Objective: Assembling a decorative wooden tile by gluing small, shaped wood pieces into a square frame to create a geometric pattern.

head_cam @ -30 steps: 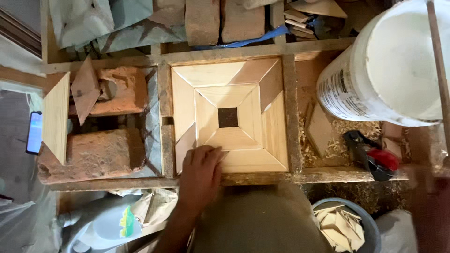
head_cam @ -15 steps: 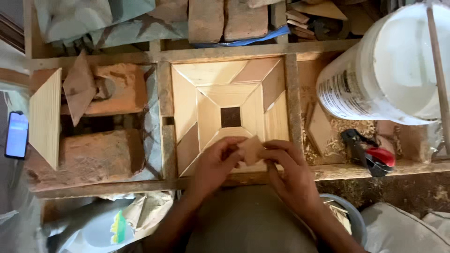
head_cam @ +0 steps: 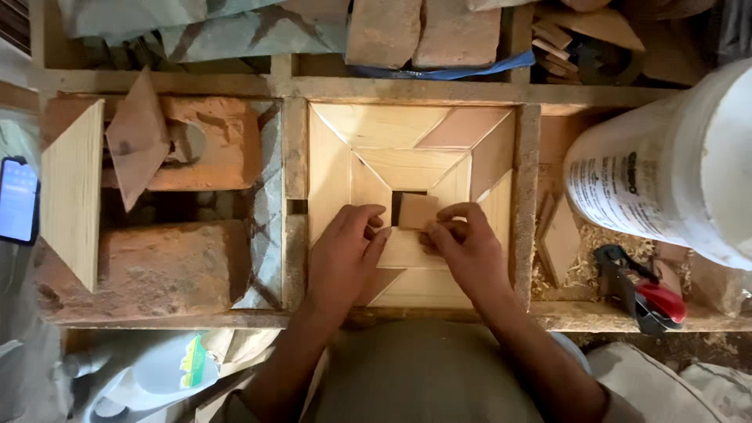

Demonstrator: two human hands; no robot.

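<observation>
Both hands work at the centre of a square wood panel [head_cam: 411, 149] made of fitted strips, pale with a few reddish ones, lying inside a rough wooden frame [head_cam: 525, 196]. The small square block [head_cam: 417, 210] sits between the fingertips, over the dark centre hole [head_cam: 395, 200], tilted slightly, not seated flush as far as I can tell. Right hand [head_cam: 470, 254]: thumb and forefinger pinched on the block's right edge. Left hand [head_cam: 345, 254]: fingers curled, tips pressed to the block's left lower edge, palm resting on the panel. Judgement: block looks light, stiff, dry wood with sharp corners; not slippery; small enough to drop through the hole if released early. Best held by opposite edges, as now, leaving top face free for pressing. Beyond the right hand's knuckles: white bucket [head_cam: 674, 157], red-and-black tool [head_cam: 642, 294] on sawdust. Beyond the left hand: bricks [head_cam: 157, 266], a triangular board [head_cam: 72, 196], a phone [head_cam: 17, 200].
</observation>
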